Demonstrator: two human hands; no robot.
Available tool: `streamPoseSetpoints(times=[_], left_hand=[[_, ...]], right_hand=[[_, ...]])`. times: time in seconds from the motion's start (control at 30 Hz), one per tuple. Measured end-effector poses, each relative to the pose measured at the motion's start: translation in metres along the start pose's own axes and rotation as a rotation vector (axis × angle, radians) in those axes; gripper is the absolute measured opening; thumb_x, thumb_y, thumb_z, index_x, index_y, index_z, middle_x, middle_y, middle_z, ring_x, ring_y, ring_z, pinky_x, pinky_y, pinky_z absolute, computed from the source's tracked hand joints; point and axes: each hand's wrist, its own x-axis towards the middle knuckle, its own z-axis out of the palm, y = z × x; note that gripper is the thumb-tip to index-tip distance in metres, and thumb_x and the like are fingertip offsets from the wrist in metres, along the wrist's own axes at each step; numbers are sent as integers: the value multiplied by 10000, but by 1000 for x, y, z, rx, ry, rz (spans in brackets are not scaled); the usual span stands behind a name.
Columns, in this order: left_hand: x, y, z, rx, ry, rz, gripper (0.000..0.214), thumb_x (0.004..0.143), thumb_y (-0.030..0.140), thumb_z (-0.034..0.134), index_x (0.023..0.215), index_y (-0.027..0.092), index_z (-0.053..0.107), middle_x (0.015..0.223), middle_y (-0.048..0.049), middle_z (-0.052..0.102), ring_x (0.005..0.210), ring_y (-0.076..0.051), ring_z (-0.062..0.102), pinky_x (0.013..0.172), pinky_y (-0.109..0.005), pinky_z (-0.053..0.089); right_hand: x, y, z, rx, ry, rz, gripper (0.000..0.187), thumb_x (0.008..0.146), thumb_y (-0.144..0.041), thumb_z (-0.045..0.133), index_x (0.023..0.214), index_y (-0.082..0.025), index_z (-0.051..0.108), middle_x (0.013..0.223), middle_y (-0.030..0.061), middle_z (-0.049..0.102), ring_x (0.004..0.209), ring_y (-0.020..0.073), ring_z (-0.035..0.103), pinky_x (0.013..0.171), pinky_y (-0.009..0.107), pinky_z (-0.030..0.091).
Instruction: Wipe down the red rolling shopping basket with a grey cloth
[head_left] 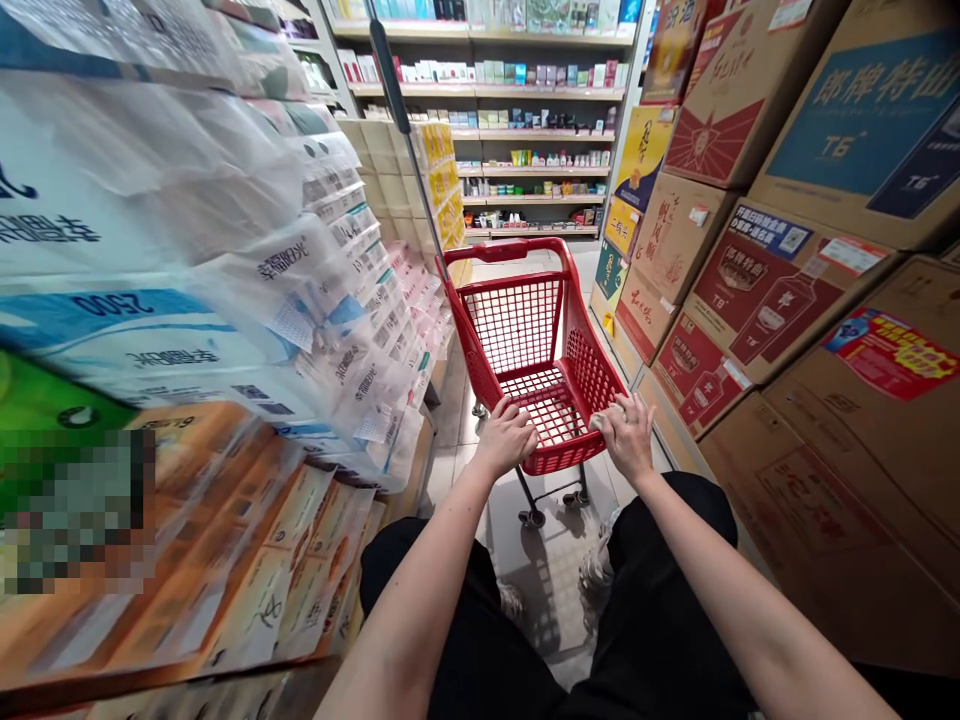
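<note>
A small red plastic shopping cart (566,457) stands in front of me with nothing in its lattice basket. My left hand (508,438) rests closed over the near left corner of its rim. On the near right corner lies my right hand (628,432), its fingers curled over the rim, with some of them slightly raised. Part of each grip is hidden by the hand itself. From the cart's far left corner rises a thin metal pole (421,178) with a dark sleeve, running out of view at the top.
Stacked white tissue packs (225,250) line the left side, with orange packs (247,560) lower down. Cardboard cartons (757,290) are piled along the right. Shelves of small goods (540,133) stand across the far end. The tiled aisle (450,440) is narrow.
</note>
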Motion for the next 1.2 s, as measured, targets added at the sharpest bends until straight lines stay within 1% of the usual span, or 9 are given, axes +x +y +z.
streamPoseSetpoints(times=[0.1,0.27,0.4,0.53,0.7,0.87,0.97,1.07,1.2], left_hand=[[3,11,4,-8,16,-18,283,862,267,424,716,242,665,783,-41,595,897,-195,502,1096,-446,251],[8,29,9,58,33,-34,287,868,264,416,715,236,657,797,-44,602,888,-197,510,1090,-460,259],[13,41,13,70,44,-56,266,865,258,422,743,228,657,818,-50,611,905,-206,512,1077,-473,263],[15,45,11,39,25,-73,277,883,277,401,762,221,644,833,-49,618,915,-207,508,1071,-455,270],[19,41,9,-29,-3,-64,305,909,297,334,835,231,622,863,-27,628,921,-186,506,1109,-438,196],[27,36,18,-140,-44,-120,291,902,265,313,1018,247,580,943,6,652,952,-164,507,1116,-414,164],[32,34,23,-204,-63,-136,303,897,260,320,1106,248,539,972,15,655,992,-154,506,1119,-401,151],[37,36,27,-237,-75,-150,332,915,315,306,1177,259,502,1014,18,656,1038,-155,497,1117,-413,139],[41,38,31,-261,-76,-165,364,937,351,247,1204,288,487,1037,34,657,1034,-153,505,1108,-423,134]], right_hand=[[4,1,0,65,44,91,345,927,-272,287,1025,-185,606,1359,107,400,1313,244,291,1080,526,240],[-20,-58,17,219,226,320,432,939,-286,225,1266,-157,477,1508,144,109,1377,289,190,1036,508,325],[-50,-114,24,368,153,375,517,947,-304,225,1453,-205,187,1524,122,47,1405,292,93,1049,522,304],[-65,-139,27,450,91,416,577,949,-343,255,1474,-231,45,1527,101,62,1412,282,28,1072,548,246],[-48,-122,33,464,112,439,597,944,-384,273,1472,-181,83,1527,130,61,1412,287,29,1081,538,219],[0,-53,35,369,278,513,582,933,-368,269,1448,-108,197,1491,209,171,1398,309,124,1063,538,227],[19,-19,34,395,252,521,568,917,-356,270,1415,-84,284,1450,228,272,1391,306,157,1052,526,256],[11,-28,36,410,207,561,564,911,-347,271,1411,-88,302,1455,210,273,1391,297,162,1046,513,277],[-31,-82,43,437,162,517,551,921,-331,265,1446,-166,238,1499,142,195,1393,267,168,1042,478,303]])
